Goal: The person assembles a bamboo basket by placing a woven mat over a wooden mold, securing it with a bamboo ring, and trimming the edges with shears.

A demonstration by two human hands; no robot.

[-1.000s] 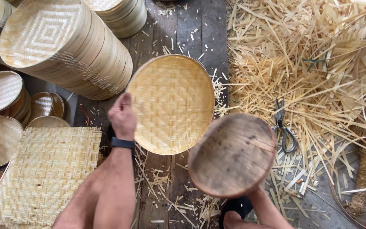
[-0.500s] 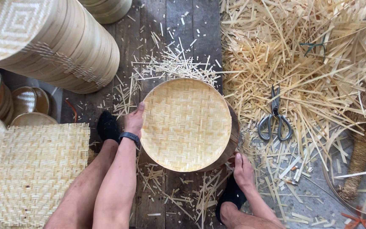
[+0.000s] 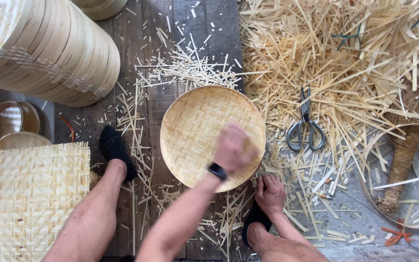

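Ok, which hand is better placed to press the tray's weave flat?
Left, probably: the left hand is over the tray's middle, while the right hand sits low at its near rim.

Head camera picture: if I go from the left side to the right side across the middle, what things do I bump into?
Flat square woven bamboo mat → black sock on a foot → round woven bamboo tray, with the left hand over it → grey metal scissors on the pale bamboo strips → thin bent bamboo hoop.
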